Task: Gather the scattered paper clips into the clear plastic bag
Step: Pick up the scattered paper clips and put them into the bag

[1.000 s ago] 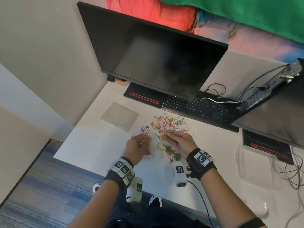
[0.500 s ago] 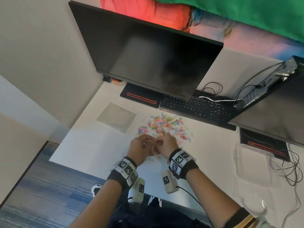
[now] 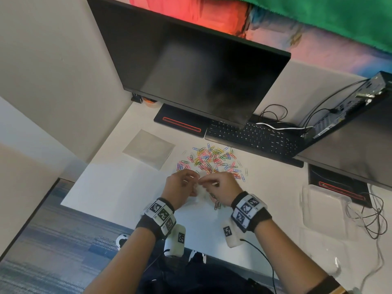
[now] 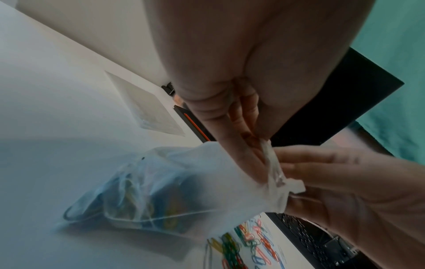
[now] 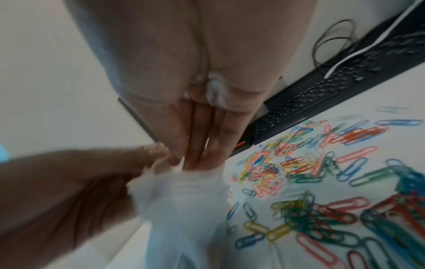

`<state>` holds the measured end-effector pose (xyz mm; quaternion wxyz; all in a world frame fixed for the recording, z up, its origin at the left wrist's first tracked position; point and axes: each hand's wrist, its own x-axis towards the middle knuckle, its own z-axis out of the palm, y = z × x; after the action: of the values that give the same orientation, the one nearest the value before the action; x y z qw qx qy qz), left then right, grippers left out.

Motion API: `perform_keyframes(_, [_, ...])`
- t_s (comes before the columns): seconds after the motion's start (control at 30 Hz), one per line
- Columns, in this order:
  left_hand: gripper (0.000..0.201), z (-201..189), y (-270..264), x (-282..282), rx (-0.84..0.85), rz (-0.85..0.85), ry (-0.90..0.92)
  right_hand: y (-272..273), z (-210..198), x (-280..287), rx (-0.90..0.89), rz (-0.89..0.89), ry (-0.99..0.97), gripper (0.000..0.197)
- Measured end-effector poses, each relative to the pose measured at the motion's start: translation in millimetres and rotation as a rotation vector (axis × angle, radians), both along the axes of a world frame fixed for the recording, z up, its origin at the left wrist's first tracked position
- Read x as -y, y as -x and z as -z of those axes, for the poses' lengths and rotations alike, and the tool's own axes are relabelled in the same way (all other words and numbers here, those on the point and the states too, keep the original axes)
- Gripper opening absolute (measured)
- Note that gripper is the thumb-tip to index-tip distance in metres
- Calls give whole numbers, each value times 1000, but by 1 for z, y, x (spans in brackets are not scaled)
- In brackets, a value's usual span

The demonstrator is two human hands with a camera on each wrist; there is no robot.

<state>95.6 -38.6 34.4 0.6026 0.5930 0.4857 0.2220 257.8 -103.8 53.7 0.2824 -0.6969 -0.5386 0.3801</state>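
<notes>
A small clear plastic bag (image 4: 147,196) with several coloured clips inside hangs just above the white desk. My left hand (image 3: 192,180) pinches its gathered top edge, as the left wrist view shows between thumb and fingers (image 4: 250,145). My right hand (image 3: 206,183) holds the same bunched top from the other side, fingers (image 5: 200,145) laid along the plastic (image 5: 184,196). The scattered paper clips (image 3: 212,160) lie in a colourful pile just beyond both hands. A few more clips (image 3: 216,205) sit under my right wrist.
A black monitor (image 3: 191,71) and keyboard (image 3: 254,136) stand behind the pile. A flat clear sleeve (image 3: 148,148) lies to the left. A second monitor (image 3: 350,145), plastic containers (image 3: 324,206) and loose cables (image 3: 373,221) crowd the right. The desk's front edge (image 3: 127,219) is near my wrists.
My right hand left the clip pile and came back to the bag's top beside my left hand. Both hands now hold the bag's top together.
</notes>
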Motion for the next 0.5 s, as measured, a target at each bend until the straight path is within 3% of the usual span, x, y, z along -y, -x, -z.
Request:
perform_keyframes(0.07, [16,-1,4,-4,11,-11,-2,-20,4,8,-17,180,-33,20])
perform_keyframes(0.1, [15,-2,6,-7,15,-14,1,-32,10,14,47,244,3,32])
perform_keyframes(0.2, [16,-3,11,-14,20,-20,20,-59,30,34,277,274,347,95])
perform_keyframes(0.27, [17,-6,13,-16,-9,-16,9,-62,47,46,360,179,504,120])
perform_keyframes(0.33, [16,-9,14,-18,-28,-11,2,-55,64,52,373,123,486,120])
perform_keyframes(0.5, [16,-8,18,-19,-34,-10,0,-29,86,43,400,21,173,77])
